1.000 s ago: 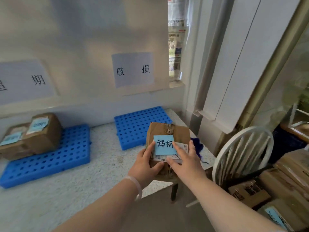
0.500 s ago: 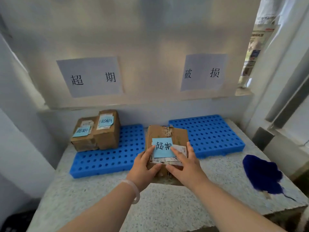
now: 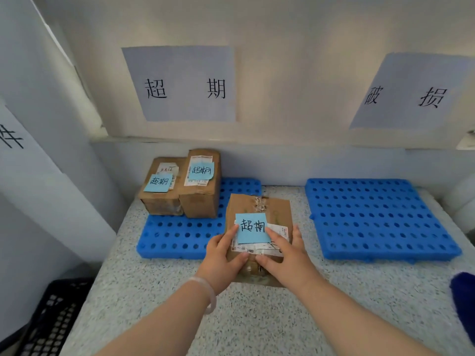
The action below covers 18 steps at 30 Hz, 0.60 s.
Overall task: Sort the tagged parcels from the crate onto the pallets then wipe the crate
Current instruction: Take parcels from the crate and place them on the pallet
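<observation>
Gripping brown parcel (image 3: 259, 206) from both sides. Left hand (image 3: 221, 255) laying its thumb on top beside the blue tag (image 3: 252, 227); right hand (image 3: 285, 255) doing the same, fingers (image 3: 297, 235) wrapping the right edge. Both hands clamping on the parcel.

Parcel overlapping the right near corner of the left pallet (image 3: 180, 235), its near end hanging over the bench (image 3: 257, 317). Contact with the pallet not readable.

Versus half a second ago: parcel then sitting over the gap between the pallets, now covering the left pallet's right edge. Grip looking unchanged.

Tag matching the characters on the wall sign (image 3: 185, 83) above that pallet. Low parcel (image 3: 160, 199) and taller parcel (image 3: 201, 201) standing side by side, touching, at its far left. Right pallet (image 3: 380, 219) lying well apart to the right. Black crate (image 3: 56, 317) showing near left below the bench, dark blue cloth (image 3: 465, 299) at the right edge.
</observation>
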Each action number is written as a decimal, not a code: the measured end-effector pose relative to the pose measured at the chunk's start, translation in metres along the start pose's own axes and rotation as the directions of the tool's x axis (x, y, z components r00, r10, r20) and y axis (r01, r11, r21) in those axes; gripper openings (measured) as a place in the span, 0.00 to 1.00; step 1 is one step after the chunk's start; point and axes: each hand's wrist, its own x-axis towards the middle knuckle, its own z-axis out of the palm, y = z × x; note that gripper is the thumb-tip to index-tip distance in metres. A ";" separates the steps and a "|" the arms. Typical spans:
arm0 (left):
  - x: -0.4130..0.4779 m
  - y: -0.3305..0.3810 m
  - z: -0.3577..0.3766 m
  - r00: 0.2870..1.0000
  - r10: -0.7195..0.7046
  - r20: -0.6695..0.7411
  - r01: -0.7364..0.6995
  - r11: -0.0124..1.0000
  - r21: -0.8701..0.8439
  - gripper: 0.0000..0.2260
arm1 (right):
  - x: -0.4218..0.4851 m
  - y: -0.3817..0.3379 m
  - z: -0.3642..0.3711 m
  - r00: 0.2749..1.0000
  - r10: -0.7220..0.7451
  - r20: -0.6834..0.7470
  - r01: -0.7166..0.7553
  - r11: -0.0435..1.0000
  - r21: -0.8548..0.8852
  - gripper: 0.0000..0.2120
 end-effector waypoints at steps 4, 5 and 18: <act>0.028 -0.011 0.007 0.996 -0.090 -0.005 0.090 0.996 0.008 0.27 | 0.039 0.006 0.003 0.998 0.008 0.063 -0.008 1.000 -0.009 0.34; 0.036 -0.014 0.008 0.995 -0.102 -0.007 0.103 0.995 0.011 0.26 | 0.048 0.007 0.005 0.997 0.011 0.077 -0.010 1.000 -0.011 0.34; 0.098 -0.051 0.010 0.981 -0.186 0.050 0.187 0.982 -0.014 0.46 | 0.125 0.016 0.033 0.994 -0.043 0.098 0.054 0.993 -0.107 0.36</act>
